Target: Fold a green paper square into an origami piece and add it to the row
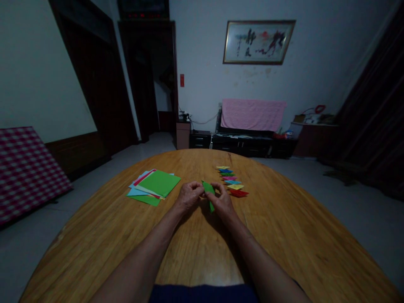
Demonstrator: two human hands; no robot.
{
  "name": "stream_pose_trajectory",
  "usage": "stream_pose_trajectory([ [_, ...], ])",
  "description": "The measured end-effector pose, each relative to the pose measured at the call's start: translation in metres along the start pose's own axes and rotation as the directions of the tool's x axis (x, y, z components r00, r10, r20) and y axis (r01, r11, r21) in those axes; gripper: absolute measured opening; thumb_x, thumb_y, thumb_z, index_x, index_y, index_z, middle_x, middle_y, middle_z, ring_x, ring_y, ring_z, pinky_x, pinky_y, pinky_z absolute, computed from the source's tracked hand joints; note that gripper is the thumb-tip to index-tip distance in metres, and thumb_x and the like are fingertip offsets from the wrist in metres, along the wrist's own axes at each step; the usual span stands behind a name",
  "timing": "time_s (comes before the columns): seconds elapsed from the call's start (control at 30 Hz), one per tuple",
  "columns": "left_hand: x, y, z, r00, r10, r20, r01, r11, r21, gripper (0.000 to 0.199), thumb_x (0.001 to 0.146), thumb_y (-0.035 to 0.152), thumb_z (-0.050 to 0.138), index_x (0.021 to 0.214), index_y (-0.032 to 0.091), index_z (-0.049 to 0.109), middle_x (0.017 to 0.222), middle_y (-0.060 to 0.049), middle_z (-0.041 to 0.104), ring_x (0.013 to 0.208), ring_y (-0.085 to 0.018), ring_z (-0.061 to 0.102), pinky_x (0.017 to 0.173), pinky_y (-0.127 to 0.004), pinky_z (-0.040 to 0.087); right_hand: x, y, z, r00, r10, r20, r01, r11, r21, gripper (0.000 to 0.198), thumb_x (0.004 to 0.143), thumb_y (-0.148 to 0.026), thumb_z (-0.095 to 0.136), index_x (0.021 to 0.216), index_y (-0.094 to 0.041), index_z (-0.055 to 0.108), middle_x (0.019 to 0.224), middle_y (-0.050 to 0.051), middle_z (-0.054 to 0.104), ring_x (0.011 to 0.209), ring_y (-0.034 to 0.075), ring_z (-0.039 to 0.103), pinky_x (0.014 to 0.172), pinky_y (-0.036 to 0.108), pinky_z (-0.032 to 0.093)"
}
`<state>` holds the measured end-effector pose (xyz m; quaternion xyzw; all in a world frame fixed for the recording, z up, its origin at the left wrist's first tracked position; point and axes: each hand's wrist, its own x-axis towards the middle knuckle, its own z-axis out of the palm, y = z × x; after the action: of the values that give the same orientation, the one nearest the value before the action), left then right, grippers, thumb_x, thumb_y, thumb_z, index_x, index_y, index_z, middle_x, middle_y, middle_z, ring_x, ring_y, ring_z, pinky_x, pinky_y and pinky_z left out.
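Observation:
A narrow folded piece of green paper [208, 190] is held up between my hands, over the middle of the round table. My right hand [222, 201] grips it from the right, thumb on the near face. At its left edge, my left hand [190, 193] has its fingers pinched together on the paper's border. Just past my right hand lies a column of small folded paper pieces, with a red folded paper [239, 193] nearest and a yellow folded paper [235, 187] behind it. Left of my left hand rests a loose stack of coloured paper sheets [160, 183], green on top.
The round wooden table [202, 252] fills the foreground. Beyond it stand a low black cabinet [243, 145] and a screen draped with a pink towel [252, 114]. A red checked cloth [28, 168] hangs at the far left.

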<state>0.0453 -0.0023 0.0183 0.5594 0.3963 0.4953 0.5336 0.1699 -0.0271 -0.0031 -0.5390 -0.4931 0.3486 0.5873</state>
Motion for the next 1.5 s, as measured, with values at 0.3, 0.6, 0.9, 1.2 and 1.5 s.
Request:
stream_pose_trajectory([
  [0.3,0.005,-0.016,0.000,0.994,0.051,-0.101,-0.048,0.998,0.028,0.010,0.063,0.025,0.057,0.062,0.015,0.058,0.054,0.002,0.056,0.046,-0.009,0.048,0.045,-0.019,0.034,-0.002,0.010,-0.002,0.836,-0.543,0.073,0.506,0.714,-0.483,0.043,0.074,-0.032,0.061,0.113,-0.015,0.051,0.118,0.017,0.053,0.115,0.029,0.049,0.098,0.046,0.041],
  [0.6,0.008,-0.021,0.000,0.975,0.162,-0.150,-0.115,0.953,0.282,0.011,0.065,0.025,0.055,0.060,0.016,0.059,0.054,0.003,0.053,0.050,-0.009,0.046,0.047,-0.019,0.033,-0.008,0.016,0.001,0.864,-0.494,0.096,0.439,0.646,-0.624,0.053,0.077,-0.029,0.055,0.126,-0.011,0.045,0.121,0.019,0.052,0.115,0.031,0.049,0.095,0.048,0.044],
  [0.9,0.011,-0.019,-0.002,0.967,0.068,-0.247,-0.015,0.978,0.210,0.012,0.062,0.024,0.053,0.057,0.016,0.060,0.056,0.000,0.060,0.053,-0.012,0.053,0.050,-0.020,0.039,-0.011,-0.006,-0.001,0.739,-0.671,0.059,0.558,0.560,-0.613,0.034,0.079,-0.017,0.053,0.112,-0.015,0.054,0.132,0.018,0.044,0.124,0.029,0.041,0.102,0.049,0.037],
  [1.2,0.010,-0.019,0.002,0.984,0.029,-0.174,-0.020,0.998,0.053,0.011,0.062,0.027,0.057,0.060,0.016,0.060,0.057,0.002,0.059,0.052,-0.011,0.053,0.052,-0.021,0.042,-0.003,0.011,0.002,0.838,-0.545,0.025,0.483,0.721,-0.497,0.013,0.078,-0.023,0.055,0.090,-0.018,0.056,0.124,0.018,0.052,0.118,0.028,0.049,0.097,0.047,0.041],
  [1.5,0.003,-0.009,0.002,0.994,-0.032,-0.108,0.030,0.999,-0.019,0.010,0.062,0.025,0.057,0.061,0.015,0.058,0.055,0.002,0.057,0.047,-0.009,0.049,0.045,-0.020,0.037,-0.003,0.003,-0.005,0.869,-0.485,0.097,0.478,0.774,-0.415,0.018,0.077,-0.035,0.060,0.086,-0.020,0.055,0.123,0.016,0.057,0.114,0.027,0.054,0.095,0.046,0.042],
])
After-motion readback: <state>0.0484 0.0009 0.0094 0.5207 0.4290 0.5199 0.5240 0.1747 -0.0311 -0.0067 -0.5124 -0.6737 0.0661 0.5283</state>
